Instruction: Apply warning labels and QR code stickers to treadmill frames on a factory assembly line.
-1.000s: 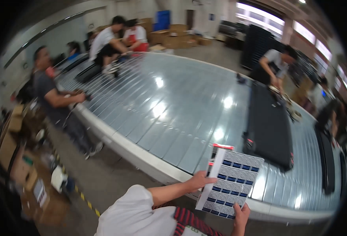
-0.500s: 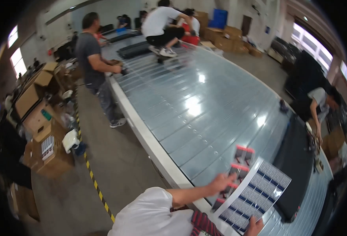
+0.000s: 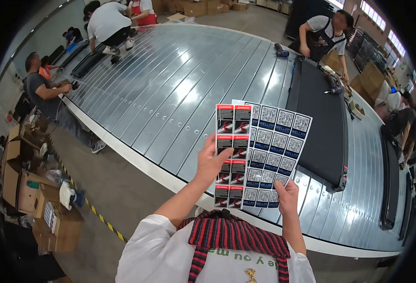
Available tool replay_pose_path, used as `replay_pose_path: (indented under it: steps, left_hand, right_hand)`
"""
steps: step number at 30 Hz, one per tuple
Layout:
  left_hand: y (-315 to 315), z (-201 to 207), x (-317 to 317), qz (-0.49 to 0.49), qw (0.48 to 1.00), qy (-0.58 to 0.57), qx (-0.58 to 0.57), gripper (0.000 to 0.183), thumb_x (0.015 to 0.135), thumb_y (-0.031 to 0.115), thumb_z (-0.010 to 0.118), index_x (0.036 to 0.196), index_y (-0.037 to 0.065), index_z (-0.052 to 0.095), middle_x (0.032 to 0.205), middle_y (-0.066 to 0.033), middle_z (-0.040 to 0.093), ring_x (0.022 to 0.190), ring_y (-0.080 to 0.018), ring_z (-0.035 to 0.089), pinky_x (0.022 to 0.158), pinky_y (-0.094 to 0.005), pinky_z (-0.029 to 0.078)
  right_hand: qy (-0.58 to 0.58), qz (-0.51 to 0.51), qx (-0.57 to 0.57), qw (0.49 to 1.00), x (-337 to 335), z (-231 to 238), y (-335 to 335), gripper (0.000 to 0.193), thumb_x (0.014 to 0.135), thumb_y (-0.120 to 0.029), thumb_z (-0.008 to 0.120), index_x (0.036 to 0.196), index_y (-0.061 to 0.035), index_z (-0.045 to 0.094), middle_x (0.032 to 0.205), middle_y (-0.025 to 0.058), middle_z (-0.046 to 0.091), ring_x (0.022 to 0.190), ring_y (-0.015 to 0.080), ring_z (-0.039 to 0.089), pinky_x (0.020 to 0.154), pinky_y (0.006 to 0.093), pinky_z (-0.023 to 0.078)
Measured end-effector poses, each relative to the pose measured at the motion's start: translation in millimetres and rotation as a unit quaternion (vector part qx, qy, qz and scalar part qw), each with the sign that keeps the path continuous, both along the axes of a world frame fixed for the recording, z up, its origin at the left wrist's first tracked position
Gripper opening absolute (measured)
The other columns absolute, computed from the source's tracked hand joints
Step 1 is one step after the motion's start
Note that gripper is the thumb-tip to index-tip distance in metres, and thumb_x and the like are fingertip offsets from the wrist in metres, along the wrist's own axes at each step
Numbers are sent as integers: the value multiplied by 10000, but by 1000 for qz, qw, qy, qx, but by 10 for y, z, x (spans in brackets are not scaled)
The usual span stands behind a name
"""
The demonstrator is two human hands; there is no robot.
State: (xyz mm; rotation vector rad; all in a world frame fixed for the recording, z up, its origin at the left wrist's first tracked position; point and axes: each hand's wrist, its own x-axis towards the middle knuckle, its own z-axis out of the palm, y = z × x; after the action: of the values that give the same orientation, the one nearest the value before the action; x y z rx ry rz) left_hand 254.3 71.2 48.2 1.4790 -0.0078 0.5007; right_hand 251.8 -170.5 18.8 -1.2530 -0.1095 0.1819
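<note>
Pinching red-black sticker sheet (image 3: 237,170) with my left fingers (image 3: 225,153), blue-white sticker sheet (image 3: 275,154) with my right fingers (image 3: 279,186), both over tabletop (image 3: 208,85) near side. Should feel light, bendy, slick, easily creased; best held by margins.

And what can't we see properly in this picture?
All in the head view:
Left hand: fingertips except the thumb's, hidden behind the red-topped label sheet.
Blue-and-white label sheet: part of its left side, covered by the red-topped label sheet.
Red-topped label sheet: small print too tiny to read.
Person in red: head cut off by the top edge.
</note>
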Motion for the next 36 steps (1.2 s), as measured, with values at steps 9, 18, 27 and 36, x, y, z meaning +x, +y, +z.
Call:
replay_pose_path:
  steps: [9,18,27,36]
  left_hand:
    - [-526,107,-261,-17,980,124,-153,220,778,91,610,974,-6,590,894,-38,619,783,-71,545,707,-239,456]
    - [-530,22,-173,29,978,116,-168,239,783,100,596,986,-24,574,887,-45,615,758,-80,556,688,-240,462]
    - [-411,202,-236,0,983,107,-149,250,774,85,601,996,-26,572,894,-43,617,760,-82,564,694,-236,469]
    - [-675,-211,-353,-68,992,85,67,286,737,117,605,990,-14,577,840,-87,625,777,-82,534,720,-243,424]
  right_hand:
    - [-56,49,-210,975,-42,-132,-413,191,747,-27,590,932,18,572,892,53,609,804,114,552,695,244,449]
    - [87,397,-61,912,-484,627,-795,271,727,-145,631,926,31,575,824,76,596,728,120,540,653,254,436]
    - [-113,308,-187,926,-246,746,-445,147,736,10,597,882,27,599,812,74,619,711,116,580,649,232,466]
    - [-92,112,-70,987,118,360,203,233,776,-4,569,1000,13,507,790,37,560,690,86,527,639,188,433]
